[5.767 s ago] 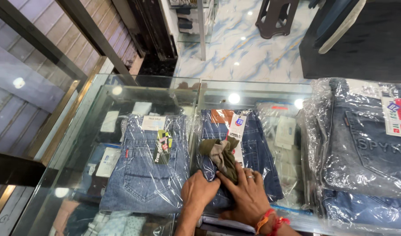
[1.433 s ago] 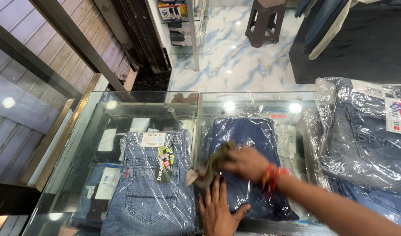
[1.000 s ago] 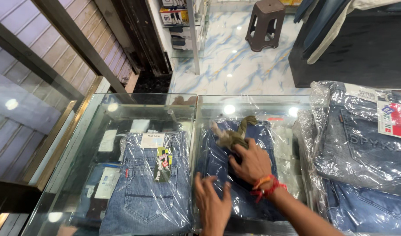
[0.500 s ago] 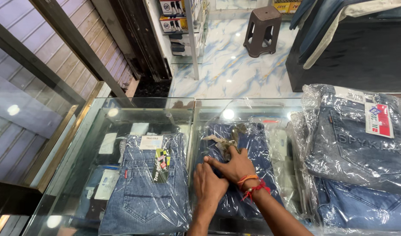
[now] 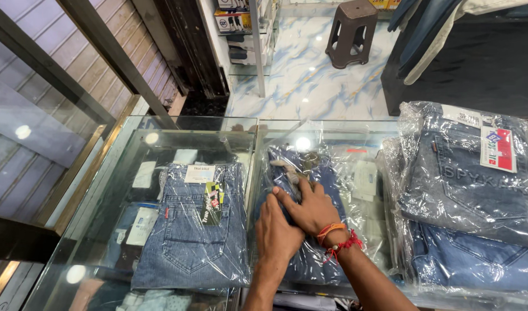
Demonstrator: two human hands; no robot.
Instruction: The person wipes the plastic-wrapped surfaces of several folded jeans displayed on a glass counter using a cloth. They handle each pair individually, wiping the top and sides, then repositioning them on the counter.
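We work at a glass table with a display case beneath its top. Our left hand lies flat, fingers together and extended, pressed palm down on the bagged dark jeans that lie at the middle of the table, near its near edge. Our right hand crosses over the left, with red and orange thread bands at the wrist; its fingers are together and pressed down on the same jeans, just beside a small olive-grey cloth piece that lies on the bag toward the far edge. We cannot tell whether the fingertips pinch the cloth or only touch it. The clear plastic bag spreads loose around the jeans toward the right. To the left, a second pair of lighter blue jeans in plastic lies flat on the table, with hang tags on its waistband. At the right edge, a stack of bagged jeans stands higher than the rest. Beyond the far edge, a brown plastic stool stands on the marbled floor.
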